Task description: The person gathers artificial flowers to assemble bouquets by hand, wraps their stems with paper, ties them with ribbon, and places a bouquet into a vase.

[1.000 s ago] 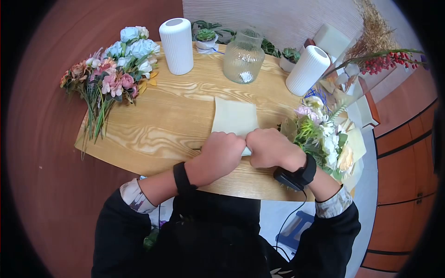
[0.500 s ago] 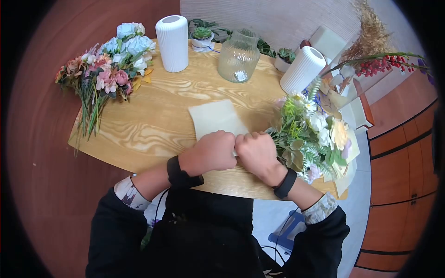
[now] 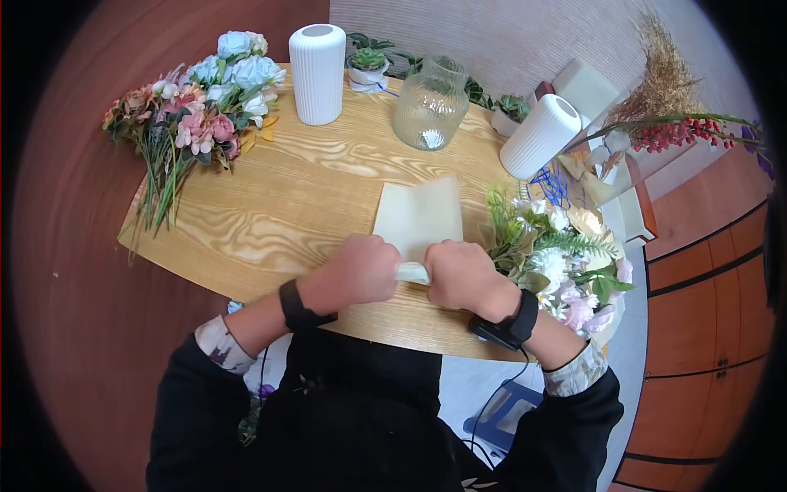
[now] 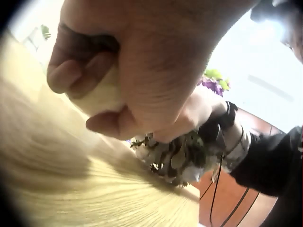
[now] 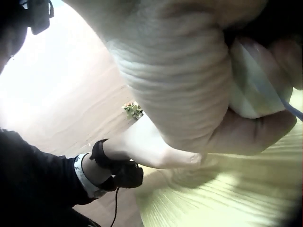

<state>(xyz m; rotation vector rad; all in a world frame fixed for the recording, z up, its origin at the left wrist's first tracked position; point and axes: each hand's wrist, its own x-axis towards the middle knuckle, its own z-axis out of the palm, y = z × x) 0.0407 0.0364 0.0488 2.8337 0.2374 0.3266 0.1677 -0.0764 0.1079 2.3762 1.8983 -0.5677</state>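
A cream paper sheet (image 3: 420,215) lies across the table, its near edge gathered into a narrow rolled strip (image 3: 412,273) between the two fists. My left hand (image 3: 359,269) curls round the strip's left end; in the left wrist view its fingers and thumb grip the pale paper (image 4: 102,94). The right end is in my right hand (image 3: 466,277), and the right wrist view has the folded paper (image 5: 255,85) between curled fingers and thumb. A mixed bouquet (image 3: 557,262) with white and lilac blooms and green leaves extends beyond the right hand, lying by the table's right edge.
Pink and blue flower bunches (image 3: 205,107) lie at the left. Along the back stand a white ribbed vase (image 3: 317,78), a glass vase (image 3: 430,107), small potted succulents (image 3: 367,66) and a second white vase (image 3: 539,139). Dried stems (image 3: 656,82) and red berries (image 3: 684,131) extend at the right.
My hands have moved apart, exposing the strip between them. The sheet has swung back to the right after tilting left, and the bouquet has turned, its blooms now pointing lower right.
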